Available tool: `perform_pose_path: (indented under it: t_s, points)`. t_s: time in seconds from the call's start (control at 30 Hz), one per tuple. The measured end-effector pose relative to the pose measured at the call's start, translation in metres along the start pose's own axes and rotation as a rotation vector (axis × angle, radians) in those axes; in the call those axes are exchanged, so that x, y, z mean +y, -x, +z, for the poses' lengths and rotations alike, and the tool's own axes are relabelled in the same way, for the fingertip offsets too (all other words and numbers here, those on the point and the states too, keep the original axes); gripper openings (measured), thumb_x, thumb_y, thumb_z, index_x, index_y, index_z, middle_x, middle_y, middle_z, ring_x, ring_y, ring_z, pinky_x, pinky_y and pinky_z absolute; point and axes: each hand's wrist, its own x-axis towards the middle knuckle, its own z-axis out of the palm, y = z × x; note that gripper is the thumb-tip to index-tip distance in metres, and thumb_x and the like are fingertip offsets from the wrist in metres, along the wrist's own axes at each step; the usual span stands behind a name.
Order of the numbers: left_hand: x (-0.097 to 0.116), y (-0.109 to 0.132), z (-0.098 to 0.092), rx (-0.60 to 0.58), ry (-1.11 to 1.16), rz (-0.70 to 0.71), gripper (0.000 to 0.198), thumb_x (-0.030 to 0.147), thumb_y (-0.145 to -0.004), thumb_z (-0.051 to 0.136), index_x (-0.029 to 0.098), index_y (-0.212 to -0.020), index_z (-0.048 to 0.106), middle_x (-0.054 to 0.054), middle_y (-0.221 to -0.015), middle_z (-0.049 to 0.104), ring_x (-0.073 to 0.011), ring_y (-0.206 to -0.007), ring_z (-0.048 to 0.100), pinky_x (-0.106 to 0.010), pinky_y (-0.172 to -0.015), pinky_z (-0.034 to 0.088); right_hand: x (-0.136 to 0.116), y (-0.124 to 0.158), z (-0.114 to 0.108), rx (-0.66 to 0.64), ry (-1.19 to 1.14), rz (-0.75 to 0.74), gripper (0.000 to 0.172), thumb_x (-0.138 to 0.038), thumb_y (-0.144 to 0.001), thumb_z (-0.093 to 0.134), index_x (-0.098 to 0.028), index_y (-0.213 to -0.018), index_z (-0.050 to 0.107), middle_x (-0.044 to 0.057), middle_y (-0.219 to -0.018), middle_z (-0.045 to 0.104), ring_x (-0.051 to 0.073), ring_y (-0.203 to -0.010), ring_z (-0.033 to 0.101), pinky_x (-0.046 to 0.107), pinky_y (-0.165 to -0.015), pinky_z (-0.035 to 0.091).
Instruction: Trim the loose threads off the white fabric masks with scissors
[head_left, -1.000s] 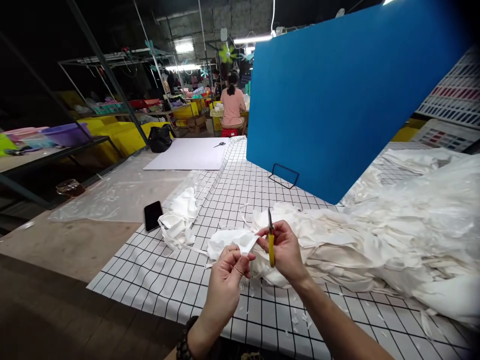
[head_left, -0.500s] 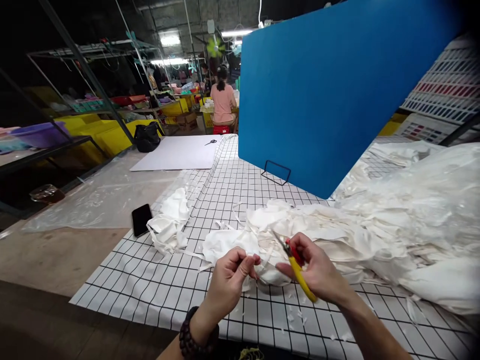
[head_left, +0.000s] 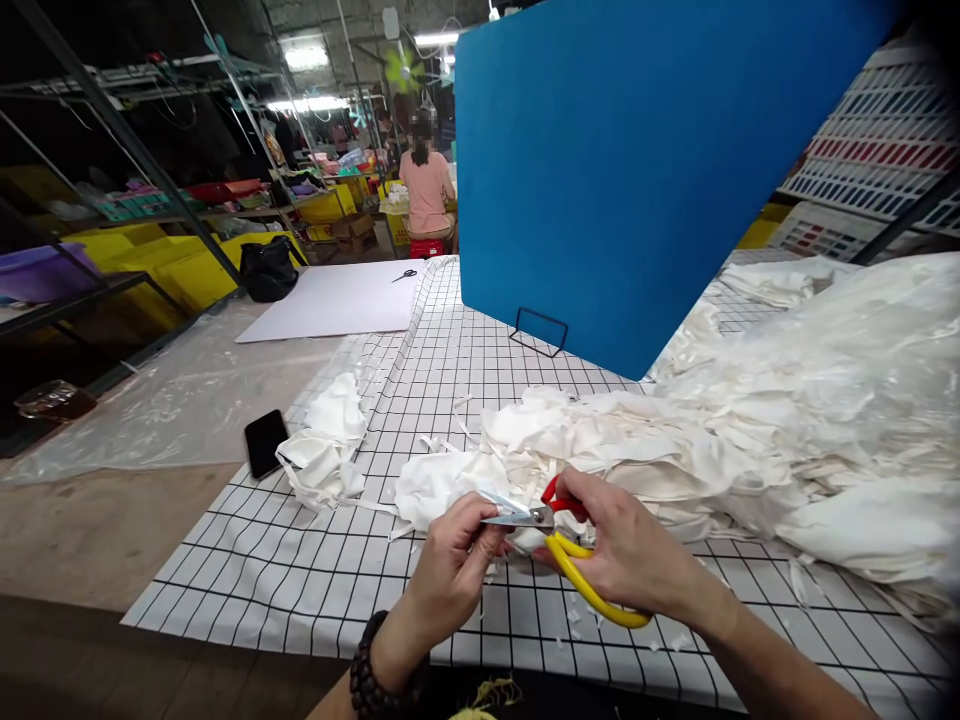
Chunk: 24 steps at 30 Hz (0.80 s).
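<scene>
My right hand grips a pair of scissors with one red and one yellow handle. Their blades are parted and point left, reaching the fingertips of my left hand. That hand is closed in a pinch on a piece of white fabric, mostly hidden by the fingers and blades. Just behind both hands lies a heap of white fabric pieces with thin straps. Small white scraps are scattered on the black-and-white checked cloth below the scissors.
A smaller white fabric pile lies left, beside a black phone. A large blue board stands behind on a wire stand. Clear plastic covers fabric at right. Black scissors rest on a white board. A person sits beyond.
The scissors have swung from pointing up and away to pointing left, and their blades have opened at my left fingertips. The view has shifted slightly to the right.
</scene>
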Motion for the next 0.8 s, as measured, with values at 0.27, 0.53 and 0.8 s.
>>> perform_pose_path:
  t_s: [0.27, 0.53, 0.8]
  points:
    - [-0.001, 0.002, 0.001, -0.016, 0.059, -0.040, 0.020, 0.026, -0.097, 0.048, 0.017, -0.088, 0.064, -0.005, -0.086, 0.060, -0.0159, -0.078, 0.061, -0.026, -0.069, 0.050, -0.004, 0.001, -0.001, -0.025, 0.039, 0.020, 0.036, -0.044, -0.073, 0.071, -0.022, -0.080, 0.043, -0.001, -0.074, 0.054, 0.015, -0.064, 0.048, 0.027, -0.058, 0.035]
    - [0.003, 0.003, 0.003, -0.025, 0.166, -0.062, 0.019, 0.026, -0.097, 0.049, 0.017, -0.090, 0.064, -0.005, -0.088, 0.058, -0.0139, -0.073, 0.064, -0.025, -0.066, 0.054, -0.005, 0.007, 0.001, 0.029, 0.114, 0.025, 0.035, -0.046, -0.074, 0.070, -0.023, -0.077, 0.043, -0.004, -0.065, 0.051, 0.014, -0.056, 0.045, 0.025, -0.054, 0.032]
    - [0.008, 0.003, 0.002, -0.050, 0.174, -0.065, 0.022, 0.027, -0.097, 0.048, 0.016, -0.088, 0.065, -0.004, -0.085, 0.057, -0.0137, -0.073, 0.061, -0.026, -0.066, 0.053, -0.001, 0.010, 0.003, 0.052, 0.137, -0.019, 0.036, -0.042, -0.074, 0.069, -0.023, -0.072, 0.038, -0.006, -0.057, 0.046, 0.012, -0.051, 0.042, 0.024, -0.051, 0.028]
